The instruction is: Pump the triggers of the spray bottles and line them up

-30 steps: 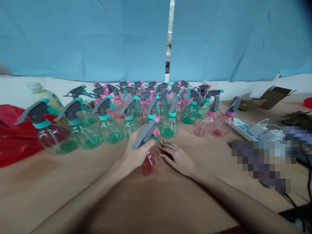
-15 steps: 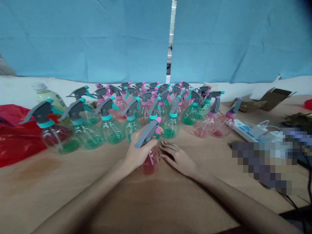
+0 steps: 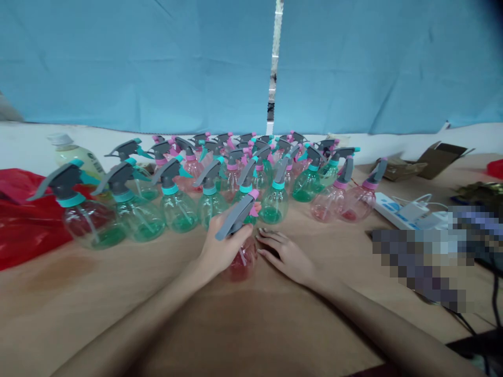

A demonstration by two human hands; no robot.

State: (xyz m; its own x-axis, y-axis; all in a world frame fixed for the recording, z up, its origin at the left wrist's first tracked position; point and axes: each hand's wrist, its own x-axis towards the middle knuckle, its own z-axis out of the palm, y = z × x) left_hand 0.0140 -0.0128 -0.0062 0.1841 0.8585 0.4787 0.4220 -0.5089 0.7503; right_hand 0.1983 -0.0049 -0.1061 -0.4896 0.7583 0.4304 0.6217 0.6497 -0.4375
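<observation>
My left hand (image 3: 220, 243) is closed around the neck of a pink spray bottle (image 3: 241, 264) with a grey trigger head and a pink nozzle. The bottle stands on the wooden table, and reddish liquid shows low inside it. Just right of the bottle, my right hand (image 3: 287, 257) rests palm down on the table, fingers stretched out and holding nothing. Behind both hands is a green-collared spray bottle (image 3: 274, 207) with green liquid. Another green-collared spray bottle (image 3: 178, 212) stands to the left.
Several more spray bottles crowd toward the wall. At left lie a red plastic bag (image 3: 31, 225) and a large capped bottle (image 3: 76, 157). Two pink spray bottles (image 3: 356, 203), a white power strip (image 3: 393, 209) with plugs and an open cardboard box (image 3: 442, 161) are at right.
</observation>
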